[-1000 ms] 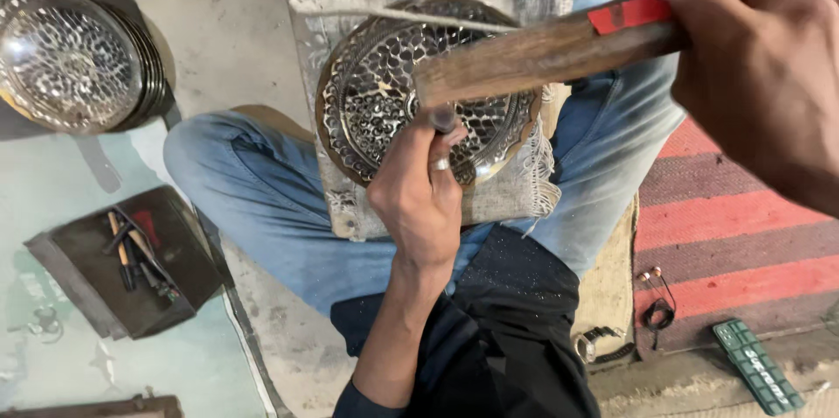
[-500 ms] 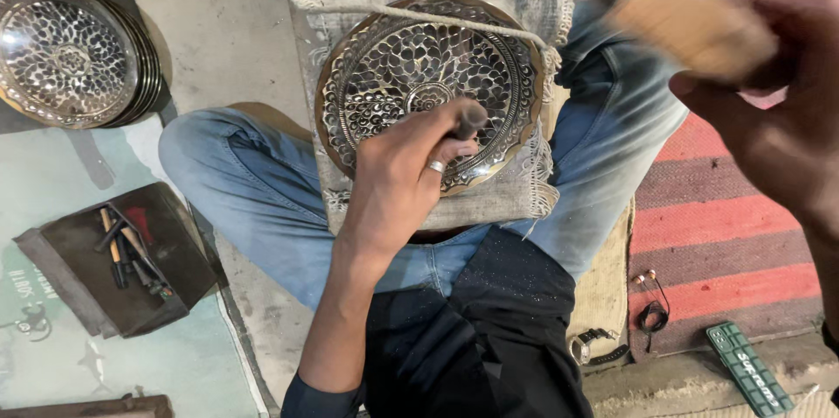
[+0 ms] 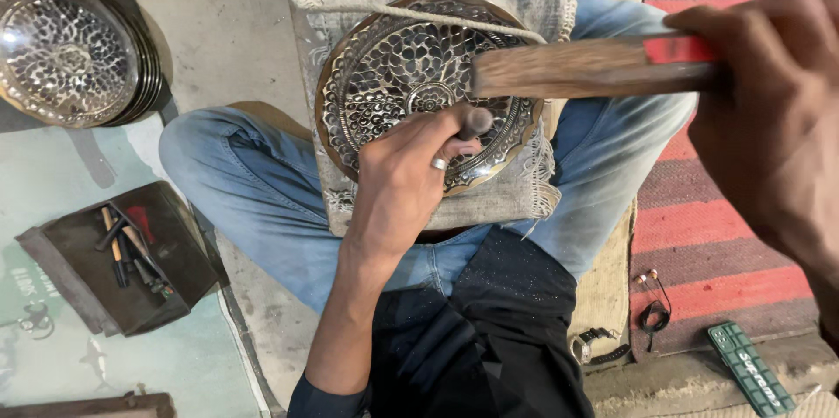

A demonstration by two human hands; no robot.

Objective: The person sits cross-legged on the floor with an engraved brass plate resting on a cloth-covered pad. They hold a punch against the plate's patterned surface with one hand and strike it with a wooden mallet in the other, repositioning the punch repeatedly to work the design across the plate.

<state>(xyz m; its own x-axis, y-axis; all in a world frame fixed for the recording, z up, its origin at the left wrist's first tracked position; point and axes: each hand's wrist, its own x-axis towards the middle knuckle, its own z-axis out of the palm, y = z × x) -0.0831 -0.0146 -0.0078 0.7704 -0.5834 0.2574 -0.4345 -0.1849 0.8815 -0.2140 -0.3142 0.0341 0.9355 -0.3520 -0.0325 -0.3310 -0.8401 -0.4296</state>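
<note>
Both your hands are clamped, left hand [image 3: 404, 175] on a punch [image 3: 473, 123] against the lap-held engraved plate [image 3: 384, 77], right hand [image 3: 769, 112] gripping the hammer [image 3: 594, 66]; patterning looks nearly complete.

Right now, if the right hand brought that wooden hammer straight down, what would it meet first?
Probably the top of the small metal punch pinched in the left hand, tip on the round engraved metal plate. The right hand holds the wooden hammer above it; depth is unclear.
</note>
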